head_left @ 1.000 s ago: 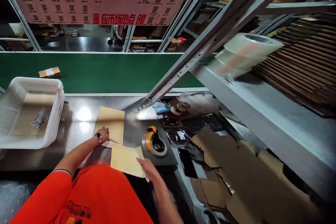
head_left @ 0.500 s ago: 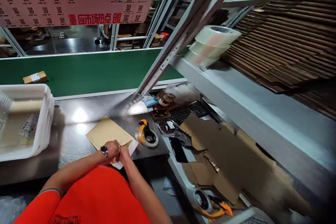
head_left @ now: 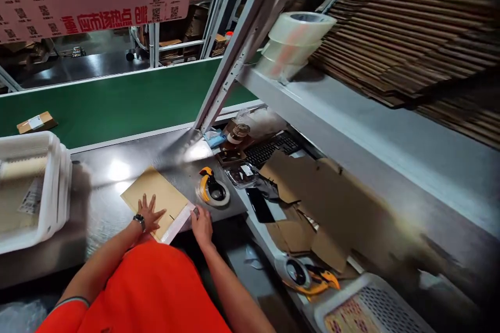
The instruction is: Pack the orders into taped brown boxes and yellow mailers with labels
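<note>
A tan padded envelope (head_left: 158, 195) lies flat on the steel worktable (head_left: 105, 203), its white sealing strip at the near right end. My left hand (head_left: 148, 213), with a wristwatch, lies open and flat on the envelope, fingers spread. My right hand (head_left: 201, 223) rests at the envelope's near right corner with its fingertips pinched on the white strip. A yellow and black tape dispenser (head_left: 211, 191) sits just right of the envelope.
A white plastic basket (head_left: 54, 187) with packets stands at the left. Behind runs a green conveyor belt (head_left: 117, 101) carrying a small box (head_left: 36, 122). Right: keyboard (head_left: 269, 148), cardboard pieces (head_left: 312, 192), tape rolls (head_left: 297, 41) on a shelf, another dispenser (head_left: 308, 276).
The second envelope piece has been folded onto the first. Both hands met at the near edge; now the left hand is spread flat and the right sits at the corner. The view swung right.
</note>
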`<action>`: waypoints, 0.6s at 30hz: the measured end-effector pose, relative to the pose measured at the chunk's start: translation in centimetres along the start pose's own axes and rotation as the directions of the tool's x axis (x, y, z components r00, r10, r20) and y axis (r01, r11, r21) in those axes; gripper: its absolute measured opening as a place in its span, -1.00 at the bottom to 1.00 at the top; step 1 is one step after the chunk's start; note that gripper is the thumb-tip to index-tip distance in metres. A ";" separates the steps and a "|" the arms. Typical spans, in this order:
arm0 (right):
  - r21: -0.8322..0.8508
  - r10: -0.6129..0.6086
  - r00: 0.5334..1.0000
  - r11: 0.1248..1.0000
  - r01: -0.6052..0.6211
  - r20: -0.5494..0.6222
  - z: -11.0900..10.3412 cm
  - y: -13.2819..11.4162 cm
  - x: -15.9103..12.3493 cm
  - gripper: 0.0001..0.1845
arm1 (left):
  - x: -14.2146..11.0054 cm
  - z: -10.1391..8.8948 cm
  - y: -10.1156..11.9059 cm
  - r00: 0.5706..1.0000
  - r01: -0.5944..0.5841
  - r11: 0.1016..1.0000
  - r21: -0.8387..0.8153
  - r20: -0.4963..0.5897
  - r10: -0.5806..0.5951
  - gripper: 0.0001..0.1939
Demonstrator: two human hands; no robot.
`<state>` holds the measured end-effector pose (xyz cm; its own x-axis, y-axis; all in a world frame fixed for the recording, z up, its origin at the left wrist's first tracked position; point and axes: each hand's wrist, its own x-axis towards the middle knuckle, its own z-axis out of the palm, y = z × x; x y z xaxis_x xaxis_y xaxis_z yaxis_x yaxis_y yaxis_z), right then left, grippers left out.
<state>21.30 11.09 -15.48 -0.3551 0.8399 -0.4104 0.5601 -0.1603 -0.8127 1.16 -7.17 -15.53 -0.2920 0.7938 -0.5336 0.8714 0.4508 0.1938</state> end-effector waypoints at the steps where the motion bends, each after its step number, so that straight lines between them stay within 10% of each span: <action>1: -0.028 -0.023 0.999 0.999 0.022 -0.026 -0.5 0.0 0.6 -0.68 | 0.1 0.0 0.1 1.000 0.000 1.000 0.008 0.013 0.000 -0.01; 13: 0.058 -0.199 0.968 0.976 0.210 -0.156 -1.7 -1.2 1.6 -0.85 | 1.7 -2.9 0.9 0.993 0.108 0.992 0.068 0.051 -0.111 0.15; 18: 0.154 0.015 0.889 0.986 0.063 -0.458 -11.7 1.7 1.8 -0.61 | 2.4 -5.0 -0.7 0.960 0.278 0.960 0.044 0.025 -0.279 0.13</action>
<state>30.37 18.43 -12.75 0.0354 0.9817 -0.1874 0.4145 -0.1850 -0.8910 -2.14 -3.49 -12.84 -0.5140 0.6258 -0.5867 0.7722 0.6354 0.0012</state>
